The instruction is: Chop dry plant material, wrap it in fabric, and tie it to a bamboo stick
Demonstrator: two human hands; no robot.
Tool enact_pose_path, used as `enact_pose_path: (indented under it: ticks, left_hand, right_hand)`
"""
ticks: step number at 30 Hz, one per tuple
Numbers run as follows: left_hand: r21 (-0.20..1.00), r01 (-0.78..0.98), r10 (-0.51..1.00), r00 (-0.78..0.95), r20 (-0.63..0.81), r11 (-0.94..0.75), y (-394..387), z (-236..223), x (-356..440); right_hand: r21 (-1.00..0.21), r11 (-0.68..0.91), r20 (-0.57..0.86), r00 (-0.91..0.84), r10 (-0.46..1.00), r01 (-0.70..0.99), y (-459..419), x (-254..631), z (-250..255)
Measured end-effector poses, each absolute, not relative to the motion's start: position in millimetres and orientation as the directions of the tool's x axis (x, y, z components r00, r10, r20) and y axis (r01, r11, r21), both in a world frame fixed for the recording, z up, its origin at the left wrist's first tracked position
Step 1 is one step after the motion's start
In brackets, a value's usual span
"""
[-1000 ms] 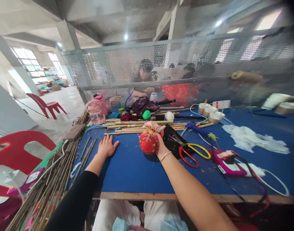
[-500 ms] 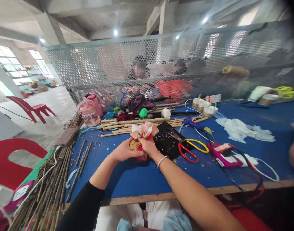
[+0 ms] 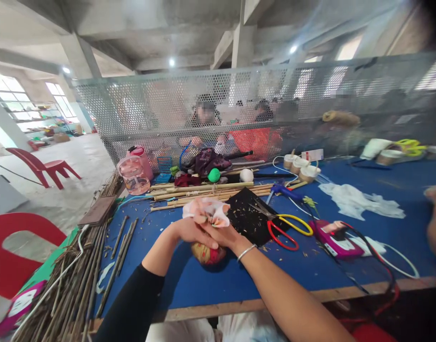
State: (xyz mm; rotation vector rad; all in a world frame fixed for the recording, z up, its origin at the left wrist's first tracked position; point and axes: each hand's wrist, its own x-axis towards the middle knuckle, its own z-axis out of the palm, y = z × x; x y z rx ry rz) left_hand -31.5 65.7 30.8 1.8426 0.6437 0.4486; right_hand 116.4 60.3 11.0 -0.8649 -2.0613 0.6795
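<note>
A round cloth bundle [image 3: 205, 254], patterned in tan and red, hangs just over or rests on the blue table; I cannot tell which. Pale pink cloth flares out above its pinched neck. My left hand [image 3: 192, 232] is closed around that neck, thumb lying across the front. From the other side my right hand [image 3: 223, 236], with a silver bangle at the wrist, grips the same gathered cloth. The hands overlap and hide most of the neck. Scissors [image 3: 284, 228] with red and yellow handles lie right of the hands, partly over a black cloth [image 3: 244, 216].
Bamboo sticks [image 3: 203, 189] and a green ball [image 3: 214, 175] lie behind the hands. A blue glue gun [image 3: 287, 191], a magenta power strip [image 3: 334, 240] and white plastic [image 3: 360, 199] are to the right. Bundled twigs [image 3: 75, 270] line the left edge. A perforated metal screen [image 3: 150, 104] stands behind.
My hands have come closer together, the left now overlapping the right at the neck. The pink cloth has turned and tilted left, and more of the bundle's round bottom shows below. The view has tilted slightly upward.
</note>
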Motion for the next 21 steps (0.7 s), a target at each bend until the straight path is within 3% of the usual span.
enact_pose_path:
  ticks: [3,5,8,10,12,15,18,21]
  left_hand:
    - [0.894,0.293,0.569,0.821,-0.054,-0.338,60.1,38.3,-30.6]
    - [0.866,0.273,0.626,0.778,0.057,-0.419,56.8,33.2,-27.0]
    - [0.872,0.231,0.817,0.51,0.268,-0.431,58.4,12.9,-24.8]
    - [0.922,0.151,0.908,0.287,0.304,-0.356,62.9,0.1,-26.3]
    - [0.941,0.046,0.94,0.085,0.331,-0.335,66.5,-6.8,-28.4]
    - [0.914,0.074,0.907,-0.11,0.406,-0.399,67.3,-8.3,-31.1]
    - [0.875,0.224,0.888,-0.073,0.454,-0.429,66.4,-7.6,-37.2]
    - [0.873,0.289,0.911,-0.008,0.412,-0.392,67.6,-7.8,-45.0]
  right_hand:
    - [-0.647,0.717,0.473,-0.602,0.643,0.257,51.4,116.9,26.5]
    - [-0.685,0.695,0.442,-0.633,0.636,0.22,51.4,120.1,32.7]
    - [-0.801,0.588,0.416,-0.604,0.679,0.109,61.9,129.4,33.5]
    - [-0.885,0.466,0.422,-0.437,0.794,-0.008,71.4,135.2,29.1]
    - [-0.955,0.268,0.293,-0.241,0.925,-0.131,77.3,136.4,21.8]
    - [-0.944,-0.075,0.017,-0.276,0.961,-0.321,74.5,124.3,9.7]
    - [-0.885,-0.146,0.019,-0.348,0.937,-0.443,66.4,104.2,2.7]
    - [-0.885,-0.161,0.009,-0.363,0.932,-0.436,64.9,93.7,1.7]
